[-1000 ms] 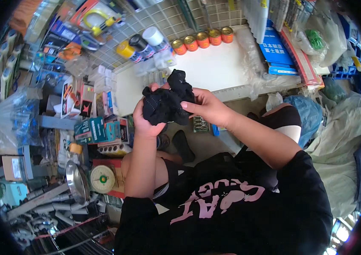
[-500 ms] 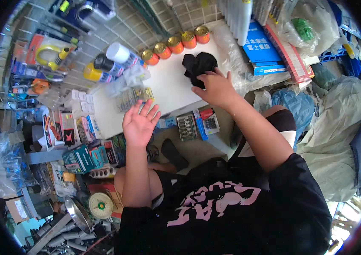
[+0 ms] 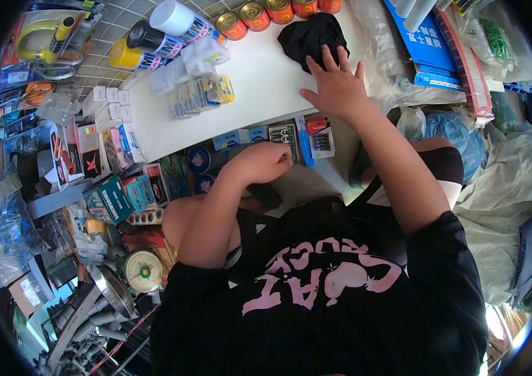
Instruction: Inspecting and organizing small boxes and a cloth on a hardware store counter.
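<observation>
A crumpled black cloth (image 3: 313, 41) lies on the white tabletop (image 3: 259, 81) in front of a row of small orange cans (image 3: 254, 15). My right hand (image 3: 339, 89) is open with its fingers spread; the fingertips rest on the near edge of the cloth. Lower down, in front of the table's near edge, my left hand (image 3: 261, 163) is curled closed, back of the hand upward, and I see nothing in it. A stack of small clear packs (image 3: 200, 96) sits on the tabletop to the left, beside a crumpled translucent plastic bag (image 3: 200, 59).
Spray cans (image 3: 184, 24) with white, black and yellow caps stand at the back left. Small white boxes (image 3: 112, 106) and tool packs border the table's left end. Clear plastic sheeting (image 3: 379, 56) and a blue box (image 3: 426, 44) lie right. A dial scale (image 3: 143, 271) sits lower left.
My left hand has turned over, moved right and down, and curled closed. The right hand's fingers have spread over the cloth, which now lies flatter. The view has shifted, so the tabletop appears higher.
</observation>
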The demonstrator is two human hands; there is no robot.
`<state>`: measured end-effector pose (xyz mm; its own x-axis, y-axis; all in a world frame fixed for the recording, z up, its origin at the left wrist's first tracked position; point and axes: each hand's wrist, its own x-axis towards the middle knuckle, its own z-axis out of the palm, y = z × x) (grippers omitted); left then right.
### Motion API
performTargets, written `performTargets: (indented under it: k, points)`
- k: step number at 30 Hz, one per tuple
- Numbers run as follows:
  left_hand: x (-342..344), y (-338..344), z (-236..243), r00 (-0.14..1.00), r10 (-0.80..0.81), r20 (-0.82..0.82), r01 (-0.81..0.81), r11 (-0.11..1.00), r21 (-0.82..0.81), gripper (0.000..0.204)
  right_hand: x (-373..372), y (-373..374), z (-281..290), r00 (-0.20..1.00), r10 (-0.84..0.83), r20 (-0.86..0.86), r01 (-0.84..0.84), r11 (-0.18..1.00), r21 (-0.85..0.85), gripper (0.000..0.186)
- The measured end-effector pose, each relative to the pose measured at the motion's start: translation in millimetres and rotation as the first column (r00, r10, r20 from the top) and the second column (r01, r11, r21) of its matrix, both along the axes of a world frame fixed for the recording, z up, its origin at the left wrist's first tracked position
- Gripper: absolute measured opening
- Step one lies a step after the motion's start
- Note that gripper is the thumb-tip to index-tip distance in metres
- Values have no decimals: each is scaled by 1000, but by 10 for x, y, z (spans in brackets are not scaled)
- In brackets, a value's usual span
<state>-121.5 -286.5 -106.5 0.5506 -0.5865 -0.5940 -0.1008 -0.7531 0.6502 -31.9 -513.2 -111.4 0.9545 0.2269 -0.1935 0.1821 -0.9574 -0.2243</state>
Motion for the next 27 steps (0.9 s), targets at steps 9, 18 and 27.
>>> performTargets:
  k: [9, 18, 27]
  points:
    - [-258, 8, -173, 995, -17, -96, 16, 1000, -18, 24, -258, -26, 319, 977, 198, -84, -197, 980, 28, 60]
    - [-248, 864, -645, 983, 183, 1, -173, 926, 335, 53, -316, -1, 113, 971, 20, 239, -71, 976, 206, 58]
    - [-188, 1149, -1031, 800, 436, 412, -599, 540, 591, 72, -588, 102, 212, 832, 546, 99, -527, 720, 452, 32]
